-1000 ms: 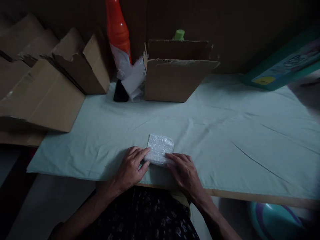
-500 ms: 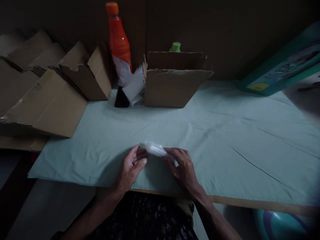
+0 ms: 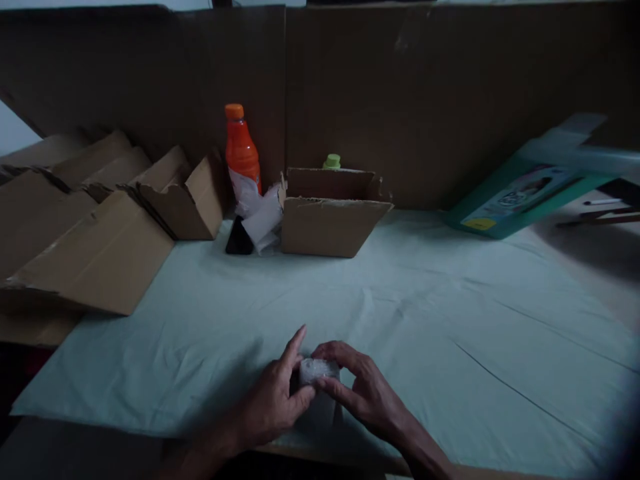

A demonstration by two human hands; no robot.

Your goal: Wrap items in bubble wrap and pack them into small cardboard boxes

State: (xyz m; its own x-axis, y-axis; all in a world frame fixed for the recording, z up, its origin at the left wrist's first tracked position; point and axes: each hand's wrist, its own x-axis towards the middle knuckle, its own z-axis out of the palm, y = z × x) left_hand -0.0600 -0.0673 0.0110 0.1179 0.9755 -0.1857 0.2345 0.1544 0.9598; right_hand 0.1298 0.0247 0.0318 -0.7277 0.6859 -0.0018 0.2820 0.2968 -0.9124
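A small bundle of clear, bubbly-looking plastic wrap (image 3: 315,371) is held just above the green cloth near the table's front edge; what lies inside it is hidden. My right hand (image 3: 363,387) grips its right end, with the fingers over the top and the thumb in front. At its left end, my left hand (image 3: 280,390) holds it between the thumb and the curled fingers, while the index finger points up and away. The palm side of the left hand is partly hidden.
Open cardboard boxes (image 3: 107,247) line the left side. Behind stand an orange bottle (image 3: 243,153), crumpled white plastic (image 3: 263,217), a black phone-like object (image 3: 239,239) and another open box (image 3: 320,227). A teal container (image 3: 515,193) leans at the back right.
The camera view has tilted upward. My left hand has closed in on the bundle, which appears shorter now. My right hand keeps its grip.
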